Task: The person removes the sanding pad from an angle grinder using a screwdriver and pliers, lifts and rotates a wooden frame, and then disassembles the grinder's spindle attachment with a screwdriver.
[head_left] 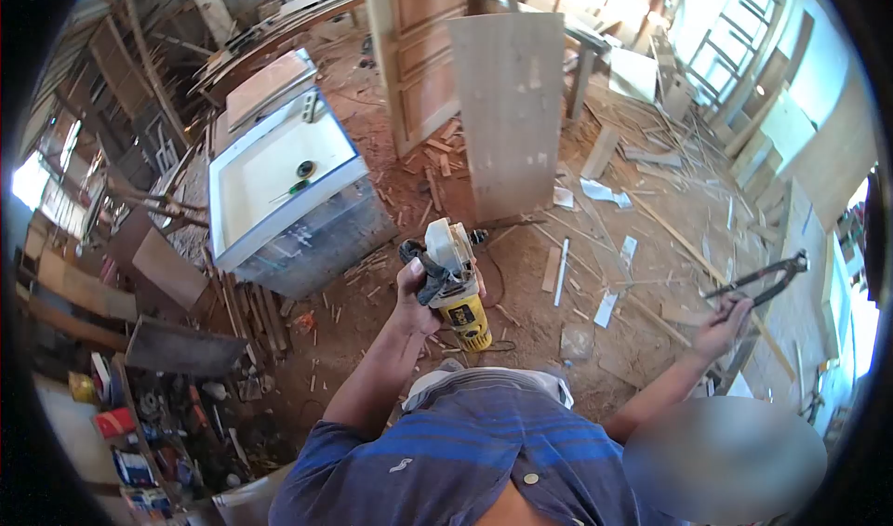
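Observation:
My left hand (pixel 415 305) is wrapped around a yellow power tool (pixel 467 321), which looks like a trim router, held in front of my waist. A whitish part (pixel 446 242) tops the tool, and a dark, bunched piece (pixel 428 279) lies by my thumb. Its cord hangs towards the floor. Out to the right, my right hand (pixel 724 329) is closed on the handle of black pincers (pixel 786 270). The pincers' two handles are spread apart, and their head points away to the right.
A white-topped bench (pixel 256 177) with a tape roll (pixel 305 168) and a screwdriver (pixel 293 191) stands ahead left. Ahead are an upright board (pixel 510 117) and a panelled door (pixel 423 52). Wood scraps litter the floor. Mixed tools crowd the lower left. Another long bench (pixel 798 219) runs along the right.

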`<state>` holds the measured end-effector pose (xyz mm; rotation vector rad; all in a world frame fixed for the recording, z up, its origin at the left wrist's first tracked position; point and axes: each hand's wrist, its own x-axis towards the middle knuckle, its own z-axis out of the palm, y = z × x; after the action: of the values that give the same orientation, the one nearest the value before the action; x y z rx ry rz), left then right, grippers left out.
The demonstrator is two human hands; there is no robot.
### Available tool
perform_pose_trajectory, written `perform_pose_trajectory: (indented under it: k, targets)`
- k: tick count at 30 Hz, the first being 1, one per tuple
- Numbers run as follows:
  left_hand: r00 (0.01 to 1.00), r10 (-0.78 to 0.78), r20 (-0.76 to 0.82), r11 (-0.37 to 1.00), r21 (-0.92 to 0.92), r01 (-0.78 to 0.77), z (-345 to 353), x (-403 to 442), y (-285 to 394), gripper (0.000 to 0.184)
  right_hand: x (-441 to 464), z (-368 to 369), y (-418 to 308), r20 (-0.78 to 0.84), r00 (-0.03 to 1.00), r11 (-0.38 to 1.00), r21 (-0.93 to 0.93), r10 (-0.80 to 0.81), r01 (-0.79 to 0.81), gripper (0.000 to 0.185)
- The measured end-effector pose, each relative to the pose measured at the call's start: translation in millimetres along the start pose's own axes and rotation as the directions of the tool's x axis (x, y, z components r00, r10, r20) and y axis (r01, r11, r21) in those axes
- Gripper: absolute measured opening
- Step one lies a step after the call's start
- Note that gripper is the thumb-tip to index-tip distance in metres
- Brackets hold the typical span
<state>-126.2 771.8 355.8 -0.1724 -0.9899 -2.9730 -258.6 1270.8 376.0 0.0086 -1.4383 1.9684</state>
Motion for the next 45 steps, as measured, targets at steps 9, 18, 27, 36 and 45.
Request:
perform_pose_trajectory:
  k: [9, 18, 27, 36, 45]
  targets:
    - [0.962, 0.255, -0.097, 0.965, 0.080, -0.248, -76.9, -47.7, 95.1, 0.093, -118.5, 227.1, 105.1, 0.751, 0.637, 0.841, 0.225, 0.172, -0.493, 0.023]
    - [0.851, 0.428, -0.303, 0.888, 0.313, -0.335, -155.9, -58.4, 173.9, 0.091, -254.8, 445.6, 181.0, 0.955, -0.249, 0.687, -0.290, 0.161, -0.666, 0.027]
    - [0.713, 0.556, -0.427, 0.814, 0.454, -0.364, -227.0, -13.7, 278.2, 0.099, -274.1, 622.9, 183.6, 0.805, -0.576, 0.567, -0.411, -0.141, -0.714, 0.042]
    - [0.618, 0.655, -0.434, 0.718, 0.612, -0.331, -282.6, -8.3, 338.9, 0.095, -292.4, 714.5, 191.5, 0.691, -0.721, 0.675, -0.503, -0.060, -0.539, 0.049]
    - [0.749, 0.584, -0.311, 0.720, 0.625, -0.302, -331.6, -38.9, 436.8, 0.089, -363.4, 760.6, 151.4, 0.768, -0.638, 0.753, -0.391, -0.051, -0.530, 0.052]
